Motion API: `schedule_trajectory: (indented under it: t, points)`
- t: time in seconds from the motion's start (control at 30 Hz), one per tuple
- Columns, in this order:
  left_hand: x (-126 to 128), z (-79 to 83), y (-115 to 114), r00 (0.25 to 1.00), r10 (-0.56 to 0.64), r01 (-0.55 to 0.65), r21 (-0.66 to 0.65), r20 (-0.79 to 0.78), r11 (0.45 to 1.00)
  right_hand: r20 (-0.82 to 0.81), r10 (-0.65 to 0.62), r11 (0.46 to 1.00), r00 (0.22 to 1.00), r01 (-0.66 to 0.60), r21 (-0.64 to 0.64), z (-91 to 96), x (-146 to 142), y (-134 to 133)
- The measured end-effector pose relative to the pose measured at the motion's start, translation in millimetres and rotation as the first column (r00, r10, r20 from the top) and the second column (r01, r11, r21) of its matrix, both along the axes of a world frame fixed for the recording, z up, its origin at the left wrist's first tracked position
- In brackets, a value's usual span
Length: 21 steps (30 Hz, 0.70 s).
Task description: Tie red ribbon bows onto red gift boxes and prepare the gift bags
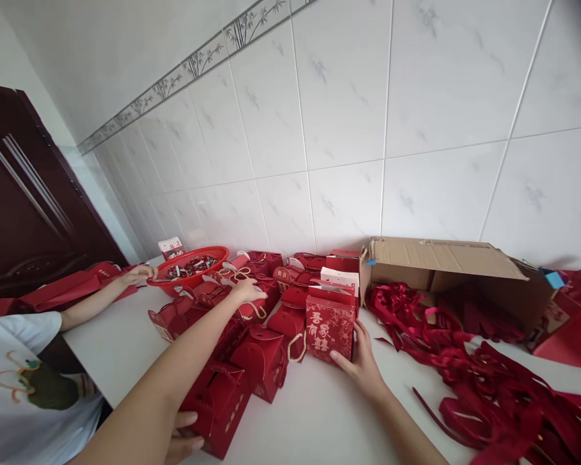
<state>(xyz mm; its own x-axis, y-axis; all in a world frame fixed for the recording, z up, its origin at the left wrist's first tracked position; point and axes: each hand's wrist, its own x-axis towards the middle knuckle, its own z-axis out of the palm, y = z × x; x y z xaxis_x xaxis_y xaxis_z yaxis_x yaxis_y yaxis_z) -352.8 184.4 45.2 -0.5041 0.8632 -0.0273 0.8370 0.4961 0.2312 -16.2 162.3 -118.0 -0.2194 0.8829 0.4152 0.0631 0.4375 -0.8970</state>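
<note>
My right hand [361,361] grips the right side and lower front of a red gift box [330,326] with gold Chinese characters; the box stands upright with its top flaps up. My left hand [248,292] reaches over the crowded red boxes, its fingers close together and bent downward; what they grasp, if anything, is hidden. Just below it is a box with a beige rope handle [257,314]. A closed red box [259,361] stands between my arms. Another person's hand [184,436] touches a red box [217,407] at the near edge, partly behind my left forearm.
The co-worker's other hand [140,274] is at a red basket [225,254] of small wrapped items. An open cardboard carton [445,248] lies against the tiled wall, dark red ribbons [494,387] spilling out. Red bags [569,323] stand far right; flat red boxes [68,287] lie left.
</note>
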Motion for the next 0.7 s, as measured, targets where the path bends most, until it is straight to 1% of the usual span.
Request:
schedule_trajectory:
  t: [0.17,0.3,0.37,0.47,0.63,0.7]
  points:
    - [6,1.6,-5,0.999,-0.008,0.007,-0.024,-0.044,1.0,-0.005,-0.012,1.0,1.0,0.012,-0.009,-0.3,-1,0]
    - [4,9.4,-12,0.999,-0.013,0.012,-0.031,-0.045,0.999,-0.014,-0.016,1.0,1.0,0.016,-0.008,-0.5,-2,1]
    - [6,14.0,-12,0.999,-0.023,0.022,-0.027,-0.037,0.999,-0.01,-0.017,1.0,1.0,0.017,-0.006,-0.5,-2,1]
    - [17,16.3,-7,0.998,-0.061,0.061,-0.012,-0.027,0.998,0.002,-0.021,1.0,1.0,0.021,-0.019,-0.6,-2,1]
    - [45,5.5,3,0.993,-0.118,0.119,-0.028,0.012,0.993,0.014,-0.02,0.999,1.0,0.021,-0.024,-0.4,-1,-1]
    - [51,7.5,2,0.993,-0.113,0.114,-0.031,0.026,0.993,0.016,-0.022,0.999,1.0,0.023,-0.04,0.2,-1,-2]
